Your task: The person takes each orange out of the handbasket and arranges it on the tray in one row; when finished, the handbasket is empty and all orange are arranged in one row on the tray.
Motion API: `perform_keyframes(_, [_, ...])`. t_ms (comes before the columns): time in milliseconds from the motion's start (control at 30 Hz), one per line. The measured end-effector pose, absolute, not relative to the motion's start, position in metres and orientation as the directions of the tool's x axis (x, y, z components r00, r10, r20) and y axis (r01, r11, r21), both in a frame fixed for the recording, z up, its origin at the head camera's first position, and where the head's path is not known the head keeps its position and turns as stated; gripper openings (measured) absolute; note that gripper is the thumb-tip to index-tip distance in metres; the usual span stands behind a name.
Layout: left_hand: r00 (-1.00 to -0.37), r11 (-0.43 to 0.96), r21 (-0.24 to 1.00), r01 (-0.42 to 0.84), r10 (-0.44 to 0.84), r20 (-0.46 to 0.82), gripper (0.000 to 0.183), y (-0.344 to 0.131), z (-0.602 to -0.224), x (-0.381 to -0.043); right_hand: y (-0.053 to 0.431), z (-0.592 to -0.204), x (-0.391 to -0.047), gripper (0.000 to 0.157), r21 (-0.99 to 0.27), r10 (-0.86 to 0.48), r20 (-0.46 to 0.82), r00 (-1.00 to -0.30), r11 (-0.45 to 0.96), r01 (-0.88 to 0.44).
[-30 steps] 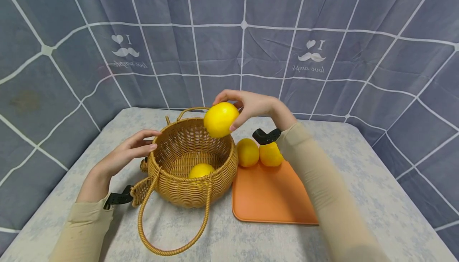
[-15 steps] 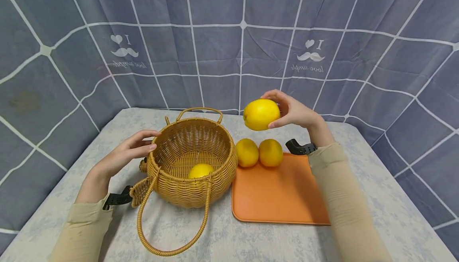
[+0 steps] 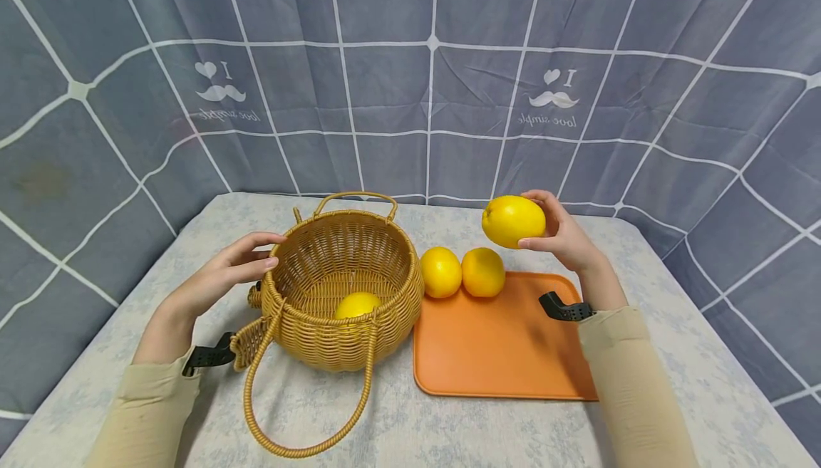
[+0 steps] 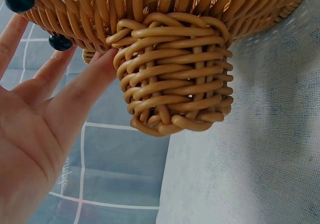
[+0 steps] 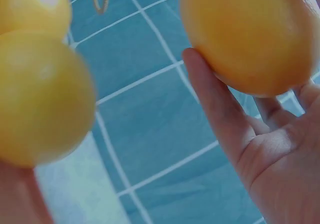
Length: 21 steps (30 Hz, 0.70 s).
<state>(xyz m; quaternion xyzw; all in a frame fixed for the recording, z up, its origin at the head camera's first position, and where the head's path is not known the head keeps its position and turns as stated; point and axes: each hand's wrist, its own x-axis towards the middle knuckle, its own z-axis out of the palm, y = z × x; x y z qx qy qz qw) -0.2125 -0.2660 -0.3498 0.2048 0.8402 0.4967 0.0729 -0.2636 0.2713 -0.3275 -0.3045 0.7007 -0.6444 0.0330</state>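
Note:
My right hand (image 3: 566, 236) holds a yellow oval fruit (image 3: 513, 221) above the back of the orange tray (image 3: 507, 354), its thumb on the near side. In the right wrist view the fruit (image 5: 250, 34) fills the space over the palm. My left hand (image 3: 218, 272) touches the left rim of a round wicker basket (image 3: 346, 343) with nearly straight fingers. In the left wrist view its thumb (image 4: 82, 91) lies against the weave beside a woven stub (image 4: 175, 79). One yellow fruit (image 3: 357, 305) lies inside the basket. Two rounder fruits (image 3: 440, 272) sit side by side at the tray's back left.
One basket handle (image 3: 308, 450) lies forward on the pale patterned tablecloth (image 3: 462, 432); the other handle (image 3: 355, 194) stands at the back. A grey-blue curtain (image 3: 385, 90) with white lines hangs behind. The basket's right side is close against the tray.
My right hand has carried the oval fruit rightward, from over the basket to above the tray's back, and lowered it slightly in the last half second. My left hand and the basket hold still.

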Motion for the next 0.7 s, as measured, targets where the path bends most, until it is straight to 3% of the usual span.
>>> perform_keyframes(267, [-0.905, 0.422, 0.865, 0.273, 0.417, 0.082, 0.042, -0.266, -0.351, -0.213, 0.29, -0.356, -0.248, 0.066, -0.948, -0.309, 0.265, -0.913, 0.088, -0.305])
perform_keyframes(500, [-0.904, 0.421, 0.862, 0.281, 0.419, 0.09, 0.042, -0.267, -0.352, -0.214, 0.298, -0.372, -0.236, 0.057, -0.942, -0.197, 0.195, -0.961, 0.236, -0.239])
perform_keyframes(700, [-0.905, 0.425, 0.862, 0.277, 0.417, 0.085, 0.042, -0.267, -0.352, -0.214, 0.299, -0.382, -0.23, 0.053, -0.95, -0.151, 0.159, -0.976, 0.247, -0.193])
